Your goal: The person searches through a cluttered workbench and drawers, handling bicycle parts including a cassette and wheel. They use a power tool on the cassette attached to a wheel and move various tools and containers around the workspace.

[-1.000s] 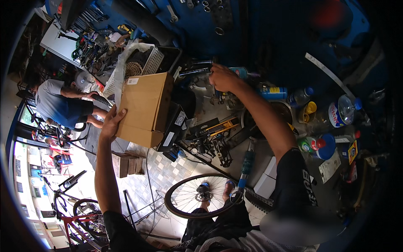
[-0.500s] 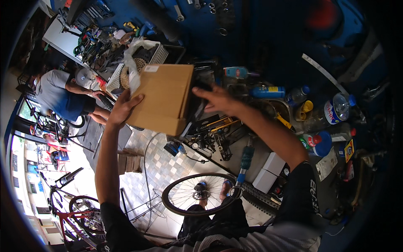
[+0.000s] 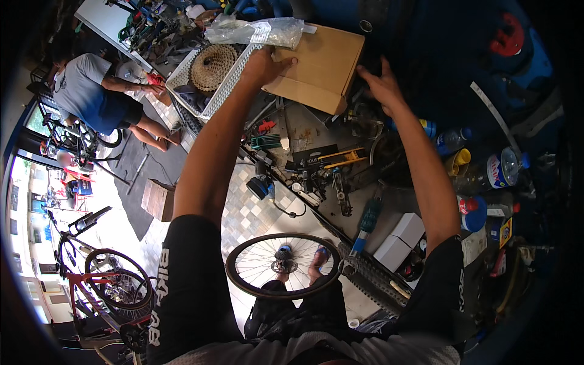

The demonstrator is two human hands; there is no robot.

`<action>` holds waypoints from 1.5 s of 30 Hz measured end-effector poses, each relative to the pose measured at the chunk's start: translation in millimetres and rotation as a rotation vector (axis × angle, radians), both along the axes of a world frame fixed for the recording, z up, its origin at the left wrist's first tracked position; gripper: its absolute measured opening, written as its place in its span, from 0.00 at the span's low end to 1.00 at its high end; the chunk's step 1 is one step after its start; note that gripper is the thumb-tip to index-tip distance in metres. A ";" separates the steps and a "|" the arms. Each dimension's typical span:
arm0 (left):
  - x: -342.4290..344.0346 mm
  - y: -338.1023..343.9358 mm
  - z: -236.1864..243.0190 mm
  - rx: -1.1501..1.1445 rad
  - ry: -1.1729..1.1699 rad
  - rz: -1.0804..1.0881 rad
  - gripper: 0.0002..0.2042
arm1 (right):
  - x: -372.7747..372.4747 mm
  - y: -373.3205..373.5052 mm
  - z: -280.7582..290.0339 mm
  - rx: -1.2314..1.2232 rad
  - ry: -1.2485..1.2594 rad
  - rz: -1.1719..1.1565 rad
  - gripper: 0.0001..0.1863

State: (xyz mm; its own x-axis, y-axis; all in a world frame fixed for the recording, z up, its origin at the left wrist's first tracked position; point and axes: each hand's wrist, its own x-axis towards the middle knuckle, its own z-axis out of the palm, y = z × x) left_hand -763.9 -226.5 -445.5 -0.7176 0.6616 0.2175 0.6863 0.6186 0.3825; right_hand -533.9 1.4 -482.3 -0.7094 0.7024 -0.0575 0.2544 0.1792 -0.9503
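A flat brown cardboard box (image 3: 319, 70) is above the far side of the workbench. My left hand (image 3: 266, 67) grips its left side, thumb on the upper face. My right hand (image 3: 383, 90) is at the box's right edge with fingers spread; whether it touches the cardboard I cannot tell. A clear plastic bag (image 3: 255, 31) lies along the box's far left corner and over a white basket (image 3: 216, 108). Inside the basket sits a large bicycle cassette (image 3: 214, 67). A spoked bicycle wheel (image 3: 249, 292) rests across my thighs.
Tools and bike parts, including a yellow-handled tool (image 3: 344, 157), cover the bench. Bottles (image 3: 505, 167) crowd its right side. White boxes (image 3: 398, 240) and a tyre (image 3: 374, 280) are nearer me. Another person (image 3: 91, 91) bends over at left, behind a parked bicycle (image 3: 103, 286).
The box has moved farther away and to the right in view, with my left hand on it. My right hand has moved to its right edge. The basket and cassette are now more exposed.
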 end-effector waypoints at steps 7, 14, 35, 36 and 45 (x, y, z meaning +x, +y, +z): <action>6.2 -12.2 47.0 -0.327 0.146 0.117 0.32 | 3.0 3.5 -30.4 0.386 -0.122 0.002 0.52; 36.9 -62.3 39.7 -0.229 0.243 -0.113 0.17 | 35.8 -10.5 3.8 0.637 -0.421 0.108 0.42; 178.4 -48.5 -0.7 -0.632 0.177 -0.338 0.09 | 181.3 13.9 57.7 0.782 -0.883 0.218 0.16; 190.1 -39.3 3.5 -0.585 0.170 -0.408 0.10 | 182.4 15.2 51.7 0.800 -0.934 0.251 0.16; 223.4 80.6 -25.2 -0.273 0.228 -0.730 0.09 | 170.0 50.0 -2.8 0.986 -0.878 0.398 0.38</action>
State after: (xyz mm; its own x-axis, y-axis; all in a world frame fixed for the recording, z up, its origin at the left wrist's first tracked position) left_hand -540.6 -146.0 -470.8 -0.0422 0.9967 0.0693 0.9957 0.0362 0.0851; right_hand -363.9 51.4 -485.1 -0.8602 0.4740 -0.1879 0.4726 0.8795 0.0554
